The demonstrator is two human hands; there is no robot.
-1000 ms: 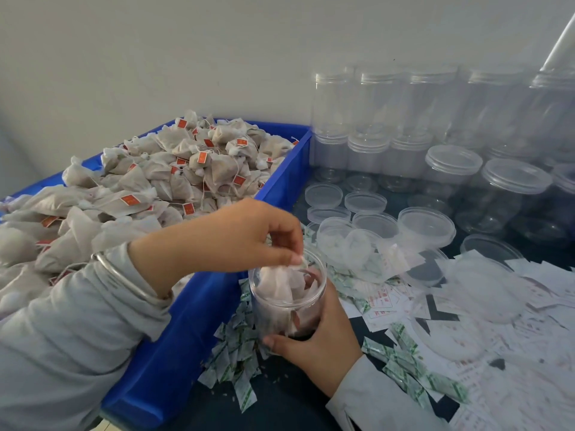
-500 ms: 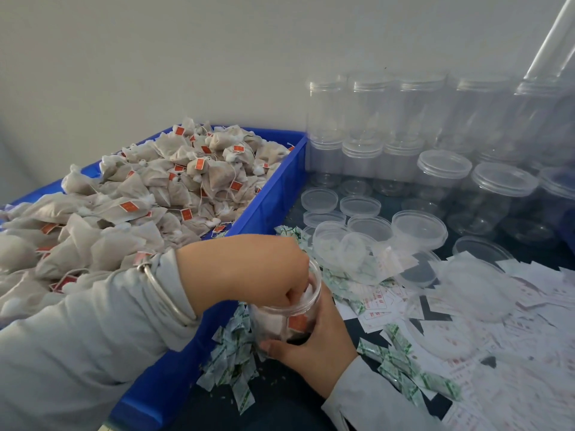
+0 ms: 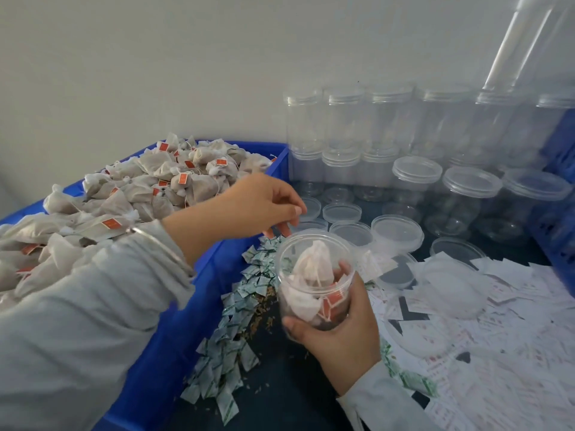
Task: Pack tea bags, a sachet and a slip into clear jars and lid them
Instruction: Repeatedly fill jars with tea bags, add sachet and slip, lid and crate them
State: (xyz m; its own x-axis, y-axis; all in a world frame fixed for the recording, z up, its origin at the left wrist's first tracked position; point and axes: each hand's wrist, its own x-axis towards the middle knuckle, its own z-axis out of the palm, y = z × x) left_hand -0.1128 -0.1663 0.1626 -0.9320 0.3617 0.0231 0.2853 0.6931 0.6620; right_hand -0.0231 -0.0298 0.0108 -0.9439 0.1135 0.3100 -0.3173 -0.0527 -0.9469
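My right hand (image 3: 337, 337) grips a clear jar (image 3: 314, 278) tilted toward me, with tea bags (image 3: 312, 270) and orange tags inside. My left hand (image 3: 258, 206) hovers just above and left of the jar's rim, fingers loosely curled downward over the green-and-white sachets (image 3: 245, 300), holding nothing I can see. A blue bin (image 3: 161, 331) on the left is heaped with tea bags (image 3: 149, 194). White printed slips (image 3: 497, 337) cover the table on the right.
Loose clear lids (image 3: 396, 231) lie behind the jar. Empty clear jars (image 3: 367, 126) are stacked in rows along the wall, some lidded (image 3: 471, 200). Another blue bin edge (image 3: 557, 231) stands at the far right. Tea crumbs dot the dark table.
My left hand has come out of the jar and risen to the left above the sachets. My right hand has lifted and tilted the jar toward me.
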